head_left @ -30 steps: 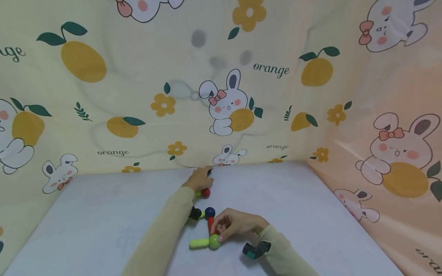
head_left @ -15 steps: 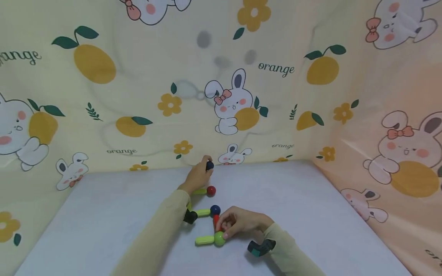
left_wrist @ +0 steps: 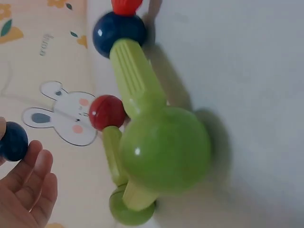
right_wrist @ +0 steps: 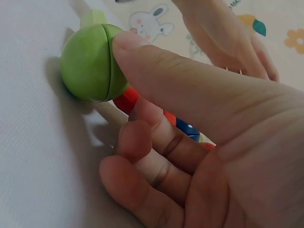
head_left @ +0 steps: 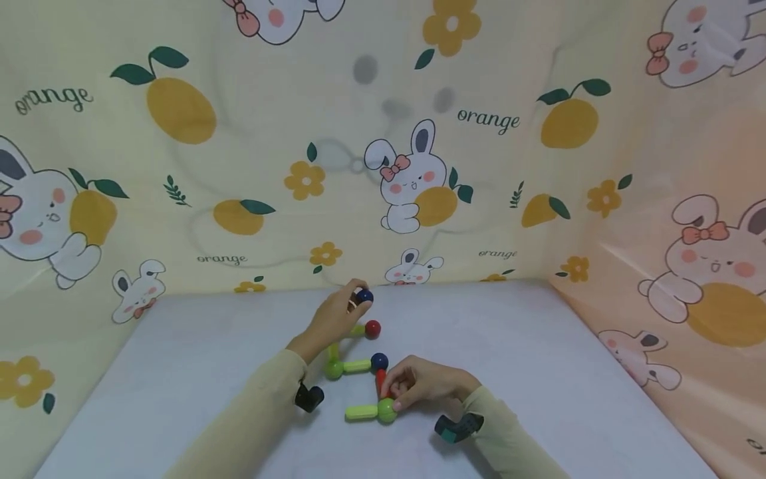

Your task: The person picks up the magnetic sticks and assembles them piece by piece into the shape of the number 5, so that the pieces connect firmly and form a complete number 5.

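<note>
At the back of the table my left hand [head_left: 332,318] pinches a dark blue ball [head_left: 364,297] between thumb and fingers. Below it in the head view lies a zigzag of joined magnetic sticks and balls. A red ball [head_left: 372,328] ends a green stick [head_left: 358,330]; another green stick leads to a green ball [head_left: 334,370]. From there a green stick [left_wrist: 135,78] reaches a second dark blue ball [head_left: 380,361], then a red stick [head_left: 380,379]. My right hand [head_left: 427,380] holds the near joint, thumb on its green ball [right_wrist: 88,64], curled fingers beside the red stick. One more green stick [head_left: 362,413] points left.
A white table surface [head_left: 209,379] carries the pieces. Behind it rises a cloth backdrop [head_left: 263,133] printed with rabbits and oranges, which turns along the right side. Black wrist devices sit on the left sleeve [head_left: 239,412] and right sleeve [head_left: 509,426].
The left hand has lifted the dark blue ball and lowered it slightly, turning so the ball shows. Its forearm has shifted left, uncovering a green ball. The right hand keeps its hold.
</note>
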Demonstrator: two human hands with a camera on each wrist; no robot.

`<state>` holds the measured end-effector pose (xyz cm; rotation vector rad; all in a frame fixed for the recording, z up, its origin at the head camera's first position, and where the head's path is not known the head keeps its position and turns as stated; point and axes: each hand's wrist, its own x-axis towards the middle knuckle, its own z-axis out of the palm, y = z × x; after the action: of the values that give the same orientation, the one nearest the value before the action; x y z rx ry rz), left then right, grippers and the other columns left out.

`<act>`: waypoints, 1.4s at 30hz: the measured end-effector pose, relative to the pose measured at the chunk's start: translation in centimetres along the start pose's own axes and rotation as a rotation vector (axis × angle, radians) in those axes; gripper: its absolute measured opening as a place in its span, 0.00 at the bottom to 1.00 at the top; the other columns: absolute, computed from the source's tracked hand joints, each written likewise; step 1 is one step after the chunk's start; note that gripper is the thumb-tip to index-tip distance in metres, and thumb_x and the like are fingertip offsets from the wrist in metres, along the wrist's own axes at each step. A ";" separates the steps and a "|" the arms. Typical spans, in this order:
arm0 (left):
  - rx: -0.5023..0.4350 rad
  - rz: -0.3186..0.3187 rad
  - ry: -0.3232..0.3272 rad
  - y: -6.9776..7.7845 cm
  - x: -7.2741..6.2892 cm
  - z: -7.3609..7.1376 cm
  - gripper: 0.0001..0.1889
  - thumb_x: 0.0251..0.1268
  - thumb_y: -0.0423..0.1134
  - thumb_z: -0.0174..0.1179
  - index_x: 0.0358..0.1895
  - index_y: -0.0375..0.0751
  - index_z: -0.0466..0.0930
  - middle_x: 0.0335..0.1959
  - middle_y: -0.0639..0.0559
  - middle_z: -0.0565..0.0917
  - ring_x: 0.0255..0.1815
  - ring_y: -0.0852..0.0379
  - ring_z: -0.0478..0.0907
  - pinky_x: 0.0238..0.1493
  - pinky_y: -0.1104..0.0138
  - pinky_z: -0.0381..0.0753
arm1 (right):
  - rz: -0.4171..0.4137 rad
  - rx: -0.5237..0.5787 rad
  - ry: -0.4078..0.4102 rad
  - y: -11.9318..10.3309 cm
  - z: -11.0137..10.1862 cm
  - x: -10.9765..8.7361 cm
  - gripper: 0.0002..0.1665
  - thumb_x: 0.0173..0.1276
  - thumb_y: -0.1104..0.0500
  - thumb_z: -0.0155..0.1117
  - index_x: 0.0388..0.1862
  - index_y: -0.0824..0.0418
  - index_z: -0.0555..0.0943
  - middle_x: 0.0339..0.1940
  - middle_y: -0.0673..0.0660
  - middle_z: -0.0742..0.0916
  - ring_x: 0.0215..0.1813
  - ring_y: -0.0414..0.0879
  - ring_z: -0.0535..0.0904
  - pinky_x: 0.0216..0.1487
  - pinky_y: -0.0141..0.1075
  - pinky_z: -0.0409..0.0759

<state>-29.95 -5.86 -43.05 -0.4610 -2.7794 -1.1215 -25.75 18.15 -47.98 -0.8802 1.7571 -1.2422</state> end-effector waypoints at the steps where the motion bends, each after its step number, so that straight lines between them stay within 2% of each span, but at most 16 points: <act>1: -0.010 0.008 0.003 0.0 -0.4 -0.3 0.18 0.76 0.47 0.57 0.64 0.52 0.71 0.44 0.48 0.85 0.40 0.56 0.79 0.43 0.64 0.80 | 0.000 -0.001 0.003 0.0 0.0 0.0 0.20 0.66 0.67 0.69 0.54 0.75 0.80 0.30 0.45 0.81 0.33 0.36 0.72 0.37 0.26 0.72; 4: -0.042 0.023 0.006 -0.2 -1.8 -1.1 0.18 0.75 0.46 0.59 0.64 0.52 0.71 0.45 0.48 0.85 0.39 0.57 0.79 0.42 0.65 0.80 | 0.001 -0.002 0.010 -0.1 0.1 0.0 0.20 0.65 0.67 0.69 0.54 0.74 0.80 0.30 0.45 0.81 0.32 0.36 0.72 0.37 0.26 0.71; 9: -0.116 0.011 -0.007 -0.5 -4.1 -2.5 0.17 0.74 0.44 0.60 0.62 0.52 0.71 0.45 0.47 0.85 0.38 0.57 0.78 0.40 0.67 0.78 | -0.004 0.004 0.015 -0.1 0.1 -0.1 0.19 0.66 0.67 0.69 0.54 0.74 0.81 0.31 0.46 0.81 0.33 0.36 0.72 0.37 0.25 0.71; 15: -0.171 -0.014 -0.049 -1.0 -6.5 -3.1 0.17 0.75 0.44 0.59 0.62 0.52 0.72 0.45 0.48 0.84 0.37 0.58 0.76 0.39 0.68 0.78 | -0.020 0.005 0.019 0.0 0.2 -0.4 0.20 0.66 0.66 0.69 0.55 0.74 0.80 0.30 0.46 0.80 0.33 0.36 0.72 0.37 0.26 0.71; 18: -0.172 -0.028 -0.084 -1.3 -7.6 -3.2 0.17 0.75 0.45 0.59 0.63 0.54 0.72 0.45 0.50 0.84 0.37 0.59 0.76 0.38 0.69 0.77 | -0.020 0.003 0.028 0.0 0.3 -0.5 0.20 0.66 0.65 0.70 0.55 0.74 0.81 0.30 0.46 0.80 0.33 0.36 0.72 0.36 0.26 0.71; 24: -0.153 -0.015 -0.158 -1.8 -9.5 -3.5 0.17 0.74 0.45 0.59 0.63 0.54 0.73 0.47 0.51 0.84 0.39 0.60 0.76 0.37 0.71 0.78 | -0.028 0.018 0.032 0.0 0.3 -0.4 0.21 0.66 0.64 0.70 0.55 0.76 0.80 0.30 0.45 0.80 0.33 0.36 0.71 0.36 0.25 0.71; 33: -0.138 0.003 -0.322 -2.3 -11.9 -4.3 0.17 0.75 0.46 0.58 0.61 0.49 0.74 0.44 0.53 0.85 0.43 0.59 0.78 0.42 0.68 0.79 | -0.064 0.005 0.021 0.3 0.2 -0.2 0.21 0.66 0.65 0.69 0.55 0.76 0.81 0.30 0.45 0.79 0.33 0.35 0.72 0.36 0.25 0.71; 37: -0.129 0.008 -0.396 -2.2 -12.6 -4.4 0.18 0.74 0.45 0.60 0.62 0.46 0.75 0.44 0.54 0.85 0.42 0.59 0.79 0.42 0.68 0.79 | -0.065 0.004 0.023 0.3 0.2 -0.2 0.21 0.66 0.65 0.70 0.55 0.76 0.81 0.29 0.45 0.79 0.33 0.35 0.72 0.36 0.25 0.71; 42: -0.138 0.009 -0.448 -2.0 -13.1 -4.4 0.19 0.71 0.43 0.62 0.61 0.45 0.76 0.47 0.53 0.84 0.42 0.60 0.79 0.41 0.68 0.79 | -0.079 -0.001 0.014 0.5 0.1 -0.1 0.20 0.67 0.65 0.69 0.54 0.76 0.81 0.29 0.45 0.79 0.33 0.35 0.72 0.36 0.25 0.70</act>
<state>-18.26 -13.39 -44.01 -0.8319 -3.0711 -1.3601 -25.61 18.36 -48.44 -0.9517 1.7488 -1.3018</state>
